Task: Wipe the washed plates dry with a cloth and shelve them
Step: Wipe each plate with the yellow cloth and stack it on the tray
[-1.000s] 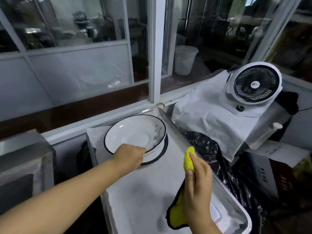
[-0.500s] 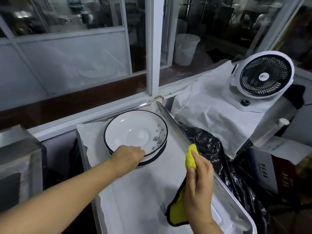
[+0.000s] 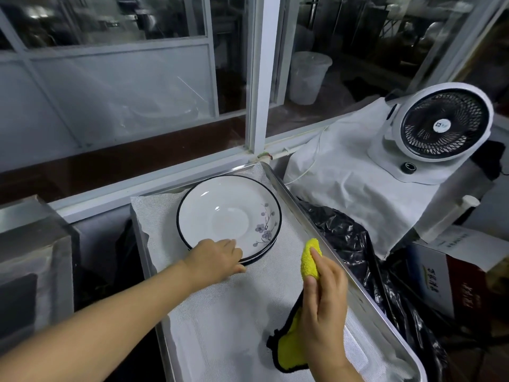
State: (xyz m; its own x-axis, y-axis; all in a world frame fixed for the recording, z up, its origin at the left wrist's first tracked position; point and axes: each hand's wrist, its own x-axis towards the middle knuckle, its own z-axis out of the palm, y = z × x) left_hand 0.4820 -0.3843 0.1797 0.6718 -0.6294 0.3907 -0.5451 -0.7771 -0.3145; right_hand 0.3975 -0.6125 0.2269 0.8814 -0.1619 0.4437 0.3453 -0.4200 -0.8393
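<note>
A white plate (image 3: pixel 228 216) with a dark rim and a small flower print lies flat on top of a short stack of matching plates (image 3: pixel 265 253). The stack stands at the far end of a metal tray (image 3: pixel 385 326) lined with white mesh. My left hand (image 3: pixel 213 259) holds the top plate's near rim, fingers over the edge and thumb low beside it. My right hand (image 3: pixel 325 301) grips a yellow cloth with black trim (image 3: pixel 309 261) above the tray, to the right of the stack and apart from it.
A window frame (image 3: pixel 259 78) runs just behind the tray. A white fan (image 3: pixel 440 125) stands on a white-covered surface (image 3: pixel 344 166) to the right. Black plastic sheeting (image 3: pixel 344 235) and a cardboard box (image 3: pixel 454 285) lie beside the tray's right rim. A metal block (image 3: pixel 33 244) stands left.
The top plate, tilted up on its near side a second ago, has come down flat onto the stack under my left hand. My right hand with the cloth has barely moved.
</note>
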